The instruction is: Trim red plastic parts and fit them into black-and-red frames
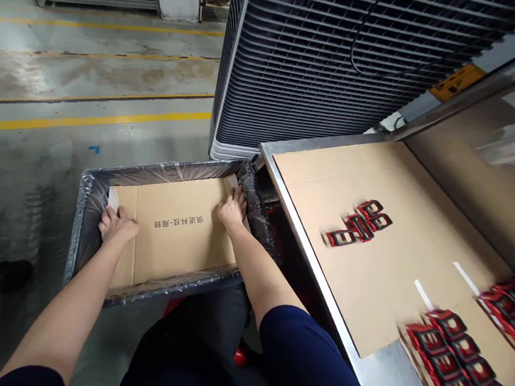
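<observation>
A brown cardboard sheet [176,234] with printed black characters lies inside a crate lined with clear plastic film [84,200] on the floor in front of me. My left hand [116,225] rests on the sheet's left part, near the crate's left wall, fingers curled against the cardboard. My right hand [233,207] presses on the sheet's far right corner by the crate's right wall, fingers bent down onto it. Neither hand lifts anything.
To the right stands a metal table [372,374] covered with cardboard. Small red-and-black frame parts lie on it: a loose group [360,224] in the middle and rows [459,370] at the near right. A large louvred fan unit [334,61] stands behind. Yellow lines mark the concrete floor.
</observation>
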A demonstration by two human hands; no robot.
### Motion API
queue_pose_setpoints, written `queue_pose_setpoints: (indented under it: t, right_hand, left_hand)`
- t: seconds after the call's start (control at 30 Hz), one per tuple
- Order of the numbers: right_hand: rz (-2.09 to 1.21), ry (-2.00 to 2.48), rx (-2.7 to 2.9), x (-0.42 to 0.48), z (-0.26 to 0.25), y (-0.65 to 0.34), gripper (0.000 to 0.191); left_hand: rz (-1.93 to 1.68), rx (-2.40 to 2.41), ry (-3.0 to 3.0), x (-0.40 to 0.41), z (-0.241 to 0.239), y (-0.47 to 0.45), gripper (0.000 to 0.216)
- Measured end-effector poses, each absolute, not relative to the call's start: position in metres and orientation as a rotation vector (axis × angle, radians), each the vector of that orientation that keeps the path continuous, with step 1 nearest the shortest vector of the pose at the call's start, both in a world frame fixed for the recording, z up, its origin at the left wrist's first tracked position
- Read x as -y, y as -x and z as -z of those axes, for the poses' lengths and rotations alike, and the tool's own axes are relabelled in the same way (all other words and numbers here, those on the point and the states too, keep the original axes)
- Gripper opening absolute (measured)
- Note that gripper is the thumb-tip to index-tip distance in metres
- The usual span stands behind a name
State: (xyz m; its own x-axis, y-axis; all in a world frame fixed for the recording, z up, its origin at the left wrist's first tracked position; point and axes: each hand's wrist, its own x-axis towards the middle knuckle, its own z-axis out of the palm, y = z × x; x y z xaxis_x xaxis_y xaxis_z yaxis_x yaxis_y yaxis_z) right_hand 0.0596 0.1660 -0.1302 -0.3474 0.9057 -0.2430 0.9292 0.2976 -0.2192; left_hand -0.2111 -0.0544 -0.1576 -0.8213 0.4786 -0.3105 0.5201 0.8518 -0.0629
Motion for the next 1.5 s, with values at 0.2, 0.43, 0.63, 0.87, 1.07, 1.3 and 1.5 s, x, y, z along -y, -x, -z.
queue_pose_setpoints:
  t: [0.2,0.43,0.63,0.87,1.07,1.3,1.5]
  right_hand:
    - [0.503,-1.724,-2.421,-0.176,0.115,-0.052,0.073]
    - [0.571,-1.668,-2.29,-0.168,0.114,-0.052,0.079]
    - [0.707,-1.601,-2.085,-0.142,0.126,-0.069,0.105]
    - [0.862,-1.637,-1.963,-0.132,0.119,-0.101,0.088]
    - [0.926,-1.6,-1.931,-0.116,0.106,-0.12,0.043]
    - [0.883,-1.488,-2.021,-0.099,0.085,-0.131,0.032]
    - [0.842,-1.531,-2.29,-0.072,0.059,-0.143,0.041]
  left_hand:
    - [0.208,-2.748,-0.926,0.056,0.148,0.197,0.066]
    - [0.3,-2.537,-0.988,0.054,0.152,0.199,0.098]
    - [0.383,-2.469,-0.953,0.049,0.158,0.207,0.107]
    - [0.457,-2.343,-1.082,0.064,0.155,0.197,0.109]
    - [0.554,-2.273,-1.167,0.081,0.151,0.186,0.113]
    - [0.517,-2.255,-1.139,0.11,0.146,0.174,0.127]
    - [0.377,-2.319,-1.106,0.124,0.13,0.182,0.05]
